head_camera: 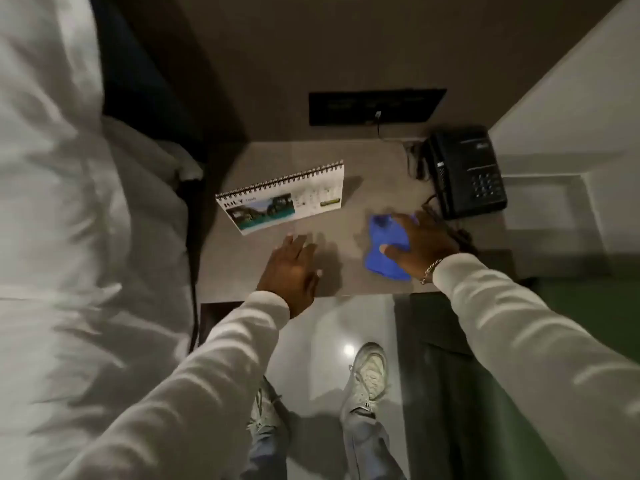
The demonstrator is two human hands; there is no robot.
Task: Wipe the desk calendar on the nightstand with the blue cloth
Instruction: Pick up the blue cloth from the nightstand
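A spiral-bound desk calendar (pixel 282 199) with a landscape photo stands on the grey nightstand (pixel 349 278), left of centre. A crumpled blue cloth (pixel 382 247) lies to its right on the tabletop. My right hand (pixel 420 245) rests on top of the cloth, fingers spread over it and thumb curled at its near side. My left hand (pixel 294 268) hovers just in front of the calendar, fingers apart, holding nothing and not touching it.
A black telephone (pixel 465 173) sits at the nightstand's back right, its cord trailing behind the cloth. A dark wall panel (pixel 375 107) is behind the nightstand. The white bed (pixel 79 209) borders the left side. My shoes (pixel 369 375) stand on a glossy floor.
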